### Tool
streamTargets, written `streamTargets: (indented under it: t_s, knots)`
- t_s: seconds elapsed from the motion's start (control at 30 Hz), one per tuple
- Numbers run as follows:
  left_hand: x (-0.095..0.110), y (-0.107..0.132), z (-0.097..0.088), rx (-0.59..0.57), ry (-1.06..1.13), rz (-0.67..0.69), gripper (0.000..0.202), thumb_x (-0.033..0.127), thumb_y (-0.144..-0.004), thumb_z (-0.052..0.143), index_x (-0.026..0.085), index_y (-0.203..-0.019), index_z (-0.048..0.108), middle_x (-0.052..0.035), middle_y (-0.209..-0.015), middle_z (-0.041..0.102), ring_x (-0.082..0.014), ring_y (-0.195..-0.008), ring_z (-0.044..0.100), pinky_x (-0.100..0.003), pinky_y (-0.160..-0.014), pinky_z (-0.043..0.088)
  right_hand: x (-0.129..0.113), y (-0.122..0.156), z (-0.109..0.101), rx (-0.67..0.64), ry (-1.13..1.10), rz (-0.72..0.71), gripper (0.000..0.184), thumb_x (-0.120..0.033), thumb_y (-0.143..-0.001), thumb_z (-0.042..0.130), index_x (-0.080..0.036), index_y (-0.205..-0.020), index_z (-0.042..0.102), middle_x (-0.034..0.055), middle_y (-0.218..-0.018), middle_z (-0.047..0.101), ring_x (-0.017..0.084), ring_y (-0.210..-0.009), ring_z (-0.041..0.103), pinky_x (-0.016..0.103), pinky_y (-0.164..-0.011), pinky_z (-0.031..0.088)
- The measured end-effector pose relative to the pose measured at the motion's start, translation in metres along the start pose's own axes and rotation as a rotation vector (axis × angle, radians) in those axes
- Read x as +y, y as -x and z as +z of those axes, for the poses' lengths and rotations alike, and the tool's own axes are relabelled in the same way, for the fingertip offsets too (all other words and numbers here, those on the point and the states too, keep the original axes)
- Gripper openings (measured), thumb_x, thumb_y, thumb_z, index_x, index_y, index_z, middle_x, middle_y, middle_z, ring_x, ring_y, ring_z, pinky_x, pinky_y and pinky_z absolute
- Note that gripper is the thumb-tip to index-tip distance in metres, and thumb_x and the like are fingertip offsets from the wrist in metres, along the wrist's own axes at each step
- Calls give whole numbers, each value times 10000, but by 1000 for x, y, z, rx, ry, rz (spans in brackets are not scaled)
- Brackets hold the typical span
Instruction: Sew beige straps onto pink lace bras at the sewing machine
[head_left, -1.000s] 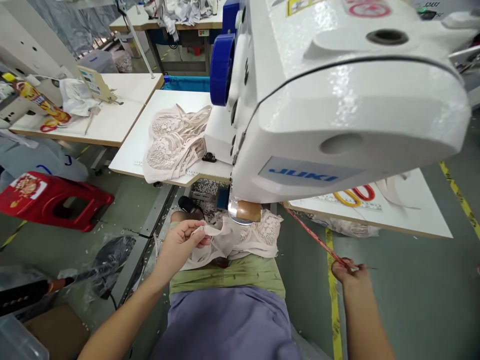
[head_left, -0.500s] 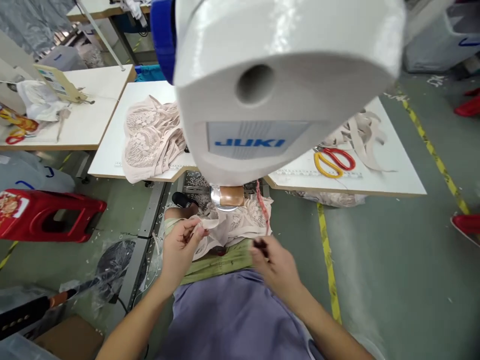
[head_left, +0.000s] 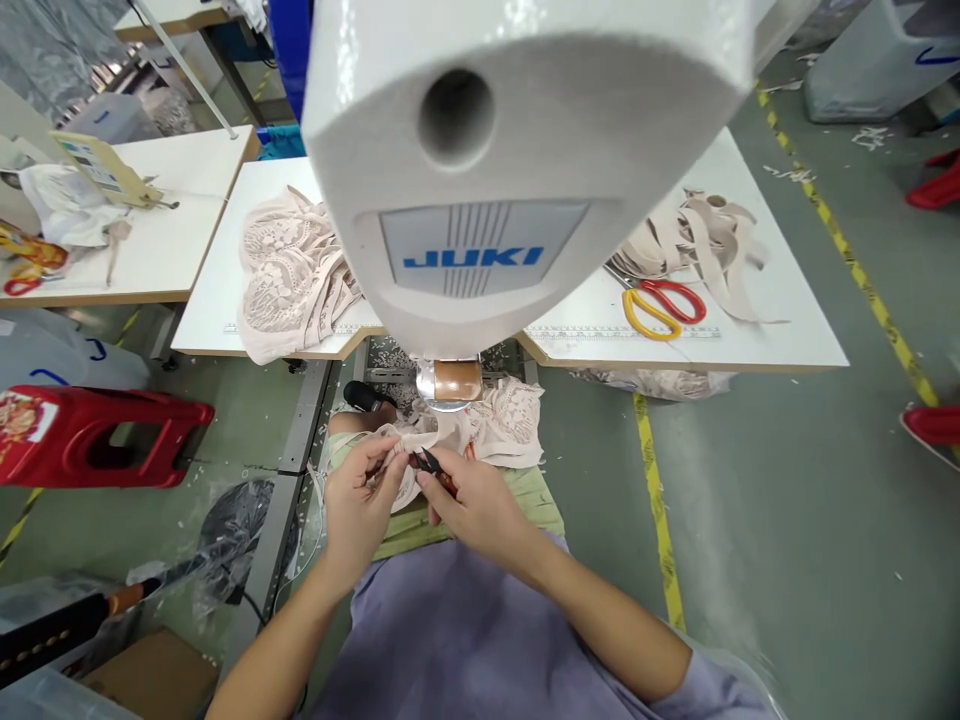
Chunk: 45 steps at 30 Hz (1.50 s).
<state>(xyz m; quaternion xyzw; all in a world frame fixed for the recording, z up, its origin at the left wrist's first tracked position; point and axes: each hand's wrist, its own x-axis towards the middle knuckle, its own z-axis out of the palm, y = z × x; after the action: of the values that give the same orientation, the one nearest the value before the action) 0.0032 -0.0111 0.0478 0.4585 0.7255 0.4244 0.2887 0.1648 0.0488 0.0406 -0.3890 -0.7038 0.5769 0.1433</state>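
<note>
In the head view, the only one here, the main change is in the right hand (head_left: 480,505). One second ago it was far out to the right, away from the lap. Half a second ago it was travelling inward with something dark in it. Now it is in front of the body, just beside the left hand (head_left: 360,500). The left hand has kept its place under the nose of the sewing machine (head_left: 525,150). Its thumb and first fingers are pressed together on an edge of the lace piece (head_left: 510,425), pinching it. This lace piece lies on the person's lap, below the machine head.

For the work, I judge this means that tool and cloth are now brought together. The small snips (head_left: 429,463) are at the pinched edge, very near it or touching it; I cannot tell which. The fingers of the right hand are curled closed around the snips, and the red handle is mostly hidden in the grip. The black blades come out of the fist and point up and to the left, toward the left fingertips. So the long axis goes from lower right to upper left in the picture. Whether the blades are apart is too small to see.

On the table (head_left: 750,345) behind, scissors (head_left: 660,305) lie beside beige strips (head_left: 697,240).
</note>
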Motion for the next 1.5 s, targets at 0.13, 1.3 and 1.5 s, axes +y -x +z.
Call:
streamTargets:
  t_s: [0.13,1.3,1.5]
  knots:
    - [1,-1,0,-16,5,-9,249,377,-924,677,198,-1091,716,-57,-1029,783,-222,-938,744,-309,-815,597,-2,-2,-1,-23,33,38,163,-311,-1012,457,-244,-1018,606,-51,-615,692,149,-537,608,252,-576,367]
    - [-39,15,4,-124,295,-309,314,434,-853,745,162,-1006,706,-65,-848,782,-200,-797,743,-301,-737,581,8,4,-27,310,-41,-133,101,-321,-945,617,-222,-929,628,-11,-748,591,133,-623,537,253,-571,385]
    - [-24,16,3,-88,129,-156,210,371,-892,698,191,-999,722,-52,-882,780,-188,-784,734,-283,-714,579,22,-12,4,97,352,-214,132,-268,-987,595,-220,-1056,697,35,-913,686,167,-791,628,263,-646,398]
